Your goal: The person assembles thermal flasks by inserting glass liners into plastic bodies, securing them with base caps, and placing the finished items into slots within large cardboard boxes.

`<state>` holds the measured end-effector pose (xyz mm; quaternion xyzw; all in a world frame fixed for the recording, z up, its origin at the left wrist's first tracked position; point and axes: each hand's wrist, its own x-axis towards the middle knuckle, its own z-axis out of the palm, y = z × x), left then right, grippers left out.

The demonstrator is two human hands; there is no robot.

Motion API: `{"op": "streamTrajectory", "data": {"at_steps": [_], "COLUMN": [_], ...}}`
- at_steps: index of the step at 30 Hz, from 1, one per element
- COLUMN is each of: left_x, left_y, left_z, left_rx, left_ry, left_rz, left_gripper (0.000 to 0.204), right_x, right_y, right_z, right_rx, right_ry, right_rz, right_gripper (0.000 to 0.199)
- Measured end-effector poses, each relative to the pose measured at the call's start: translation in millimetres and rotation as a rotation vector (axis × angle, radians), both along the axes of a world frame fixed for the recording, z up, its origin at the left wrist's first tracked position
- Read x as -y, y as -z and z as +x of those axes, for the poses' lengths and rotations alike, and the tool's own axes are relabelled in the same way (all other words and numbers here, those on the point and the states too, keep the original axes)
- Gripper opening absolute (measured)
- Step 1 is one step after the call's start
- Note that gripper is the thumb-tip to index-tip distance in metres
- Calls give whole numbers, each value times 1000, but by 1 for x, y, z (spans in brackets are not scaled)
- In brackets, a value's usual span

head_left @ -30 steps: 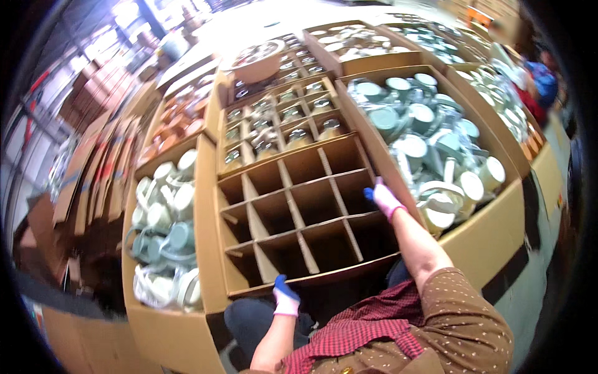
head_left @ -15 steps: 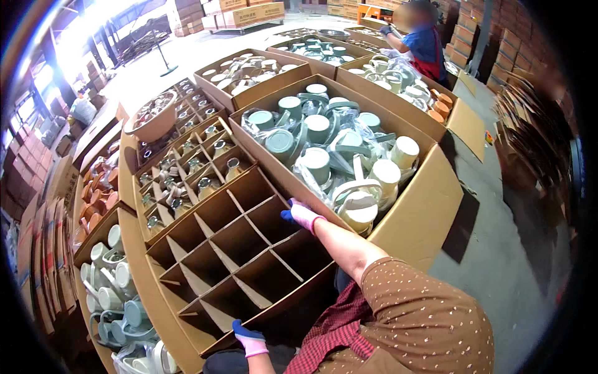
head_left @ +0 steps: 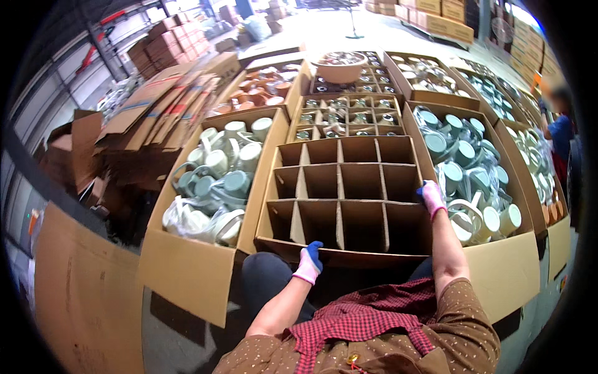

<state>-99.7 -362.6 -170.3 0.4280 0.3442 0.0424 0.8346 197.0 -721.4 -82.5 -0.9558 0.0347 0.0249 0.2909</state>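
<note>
In front of me is a cardboard box [head_left: 339, 254] with crossed cardboard dividers [head_left: 339, 202] making several compartments, which hold nothing that I can see. My left hand [head_left: 309, 263], in a pink glove with blue fingers, is closed over the box's near edge. On the right edge, my right hand [head_left: 432, 198], gloved alike, grips the rim. Against the far side stands another divided box [head_left: 342, 132] with glass-like pieces in its compartments.
To the left stands a carton of white and teal lidded jugs [head_left: 215, 161]; to the right, a similar carton [head_left: 462, 151]. A pinkish basin [head_left: 339, 70] rests on boxes farther off. Flattened cardboard [head_left: 146, 112] is stacked far left. A co-worker [head_left: 557, 131] stands far right.
My view has swung left, so the divided box now faces me squarely and the left carton shows fully. Both hands remain on the box's edges.
</note>
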Motion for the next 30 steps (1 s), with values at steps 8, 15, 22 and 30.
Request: {"op": "streamTrajectory", "data": {"at_steps": [8, 15, 22, 30], "left_x": [-4, -7, -101, -165], "left_y": [-109, -302, -388, -216], "left_z": [-36, -133, -31, -56], "left_rx": [172, 819, 1304, 652], "left_ry": [-11, 87, -192, -123], "left_rz": [-15, -267, 604, 152], "left_gripper": [12, 42, 50, 39], "right_x": [30, 91, 5, -231], "right_y": [-129, -390, -483, -428], "right_z": [-36, -177, -219, -186], "right_rx": [260, 417, 747, 740], "right_ry": [-137, -282, -403, -503], "right_rz": [404, 540, 831, 1829], "right_gripper": [37, 46, 49, 59]}}
